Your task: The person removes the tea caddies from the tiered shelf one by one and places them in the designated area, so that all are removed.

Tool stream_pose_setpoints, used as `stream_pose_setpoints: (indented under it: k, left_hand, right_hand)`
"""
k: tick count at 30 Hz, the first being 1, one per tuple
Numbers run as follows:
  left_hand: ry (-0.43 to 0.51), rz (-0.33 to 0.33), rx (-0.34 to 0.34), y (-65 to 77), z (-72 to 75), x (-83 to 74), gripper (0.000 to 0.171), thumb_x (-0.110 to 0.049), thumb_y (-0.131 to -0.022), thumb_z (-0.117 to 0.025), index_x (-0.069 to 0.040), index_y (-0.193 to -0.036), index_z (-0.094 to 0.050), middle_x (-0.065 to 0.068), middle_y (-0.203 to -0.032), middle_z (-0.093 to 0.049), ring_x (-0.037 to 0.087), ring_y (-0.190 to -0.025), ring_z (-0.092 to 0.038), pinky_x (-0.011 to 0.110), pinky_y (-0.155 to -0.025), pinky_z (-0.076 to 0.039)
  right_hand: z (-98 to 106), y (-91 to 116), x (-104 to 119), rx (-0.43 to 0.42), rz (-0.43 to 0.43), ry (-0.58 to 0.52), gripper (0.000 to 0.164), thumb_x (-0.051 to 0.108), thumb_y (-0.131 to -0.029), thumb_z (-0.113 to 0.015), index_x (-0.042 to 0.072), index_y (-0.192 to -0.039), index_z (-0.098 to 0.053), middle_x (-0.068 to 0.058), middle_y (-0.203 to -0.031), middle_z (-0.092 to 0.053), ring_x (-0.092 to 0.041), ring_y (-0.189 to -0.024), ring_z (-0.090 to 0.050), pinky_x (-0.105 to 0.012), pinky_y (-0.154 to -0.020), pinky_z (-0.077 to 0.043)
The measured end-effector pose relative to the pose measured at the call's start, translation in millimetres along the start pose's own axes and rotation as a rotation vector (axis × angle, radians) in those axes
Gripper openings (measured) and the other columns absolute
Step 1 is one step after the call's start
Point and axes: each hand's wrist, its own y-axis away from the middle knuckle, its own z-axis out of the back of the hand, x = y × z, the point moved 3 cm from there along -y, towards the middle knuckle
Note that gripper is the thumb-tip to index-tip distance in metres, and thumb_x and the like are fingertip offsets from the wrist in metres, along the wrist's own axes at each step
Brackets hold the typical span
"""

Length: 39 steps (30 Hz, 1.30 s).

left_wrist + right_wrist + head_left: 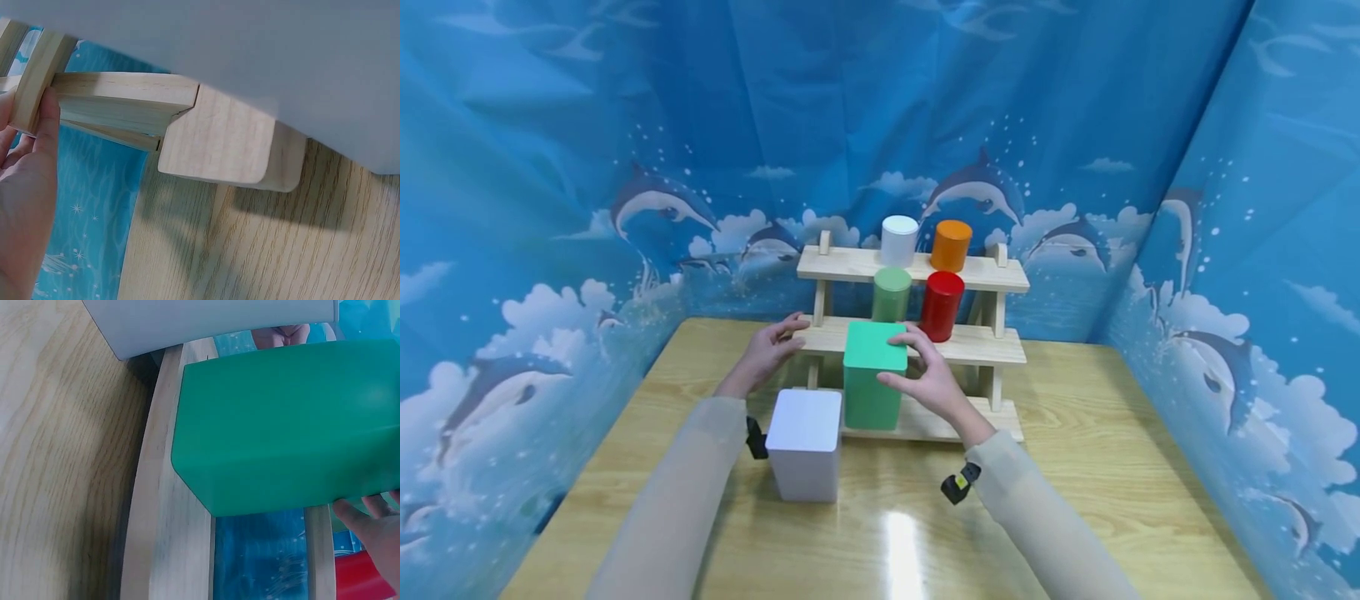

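Note:
A tall green box [872, 396] stands upright over the bottom tier of a three-tier wooden display shelf [988, 347]. My right hand [936, 382] holds its upper right side, thumb toward the front and fingers at the top edge. The right wrist view shows fingertips [350, 512] against the box's lower-lying side there. At the left end of the middle tier, my left hand [767, 354] pinches the board, and the left wrist view shows thumb and fingers on either side of that board end [39, 87]. A white box [805, 446] stands just in front of the shelf, close to the left wrist.
Behind the green box, a green cylinder [891, 293] and a red cylinder [942, 307] stand on the middle tier. The top tier bears a white cylinder [898, 242] and an orange cylinder [951, 246]. Blue dolphin-print curtains [790, 100] enclose the wooden table [1067, 467].

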Motion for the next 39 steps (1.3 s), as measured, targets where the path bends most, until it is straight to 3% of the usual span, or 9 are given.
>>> stream_pose_setpoints:
  k: [7,12,18,24,39]
  left_hand:
    - [-0.006,-0.025,-0.019,-3.7,-0.4,10.5,0.045,-0.027,-0.091,-0.06,-0.006,-0.13,-0.052,0.003,-0.152,-0.024,0.025,-0.137,-0.023,0.04,-0.102,-0.035]
    - [0.024,-0.002,-0.002,-1.3,-3.8,9.8,0.045,-0.025,-0.091,-0.06,-0.005,-0.13,-0.052,0.003,-0.152,-0.022,0.025,-0.138,-0.021,0.04,-0.103,-0.034]
    - [0.043,0.005,-0.009,-0.5,-4.8,10.8,0.047,-0.026,-0.091,-0.061,-0.004,-0.131,-0.051,0.003,-0.152,-0.021,0.026,-0.138,-0.02,0.041,-0.104,-0.031]
    - [0.014,-0.03,-0.017,-1.8,-1.3,14.2,0.049,-0.03,-0.089,-0.063,-0.004,-0.13,-0.052,0.004,-0.152,-0.023,0.027,-0.136,-0.024,0.04,-0.102,-0.035]
    - [0.011,-0.023,-0.006,-2.1,1.1,8.7,0.046,-0.027,-0.091,-0.061,-0.006,-0.13,-0.052,0.002,-0.152,-0.022,0.027,-0.137,-0.022,0.041,-0.103,-0.034]
  right_hand:
    - [0.3,1.7,-1.9,-0.037,-0.021,-0.037,0.043,0.007,-0.081,-0.072,0.0,-0.118,-0.053,-0.019,-0.148,-0.026,-0.034,-0.128,-0.034,-0.049,-0.099,-0.038]
    - [-0.5,6.3,-3.5,-0.078,-0.028,-0.095,0.041,0.004,-0.079,-0.073,-0.004,-0.116,-0.055,-0.02,-0.147,-0.027,-0.034,-0.124,-0.04,-0.049,-0.099,-0.038]
    - [0.1,7.4,-17.4,-0.116,0.01,-0.116,0.041,0.007,-0.077,-0.076,0.002,-0.113,-0.058,-0.014,-0.145,-0.032,-0.027,-0.125,-0.038,-0.048,-0.099,-0.038]
    - [1.9,15.4,3.6,-0.156,0.007,-0.126,0.042,0.005,-0.078,-0.074,-0.002,-0.115,-0.056,-0.01,-0.142,-0.037,-0.027,-0.128,-0.033,-0.05,-0.1,-0.037]
    - [2.4,32.6,16.8,-0.148,0.074,-0.126,0.041,-0.003,-0.076,-0.073,-0.003,-0.113,-0.055,-0.012,-0.142,-0.034,-0.027,-0.127,-0.035,-0.05,-0.1,-0.036]
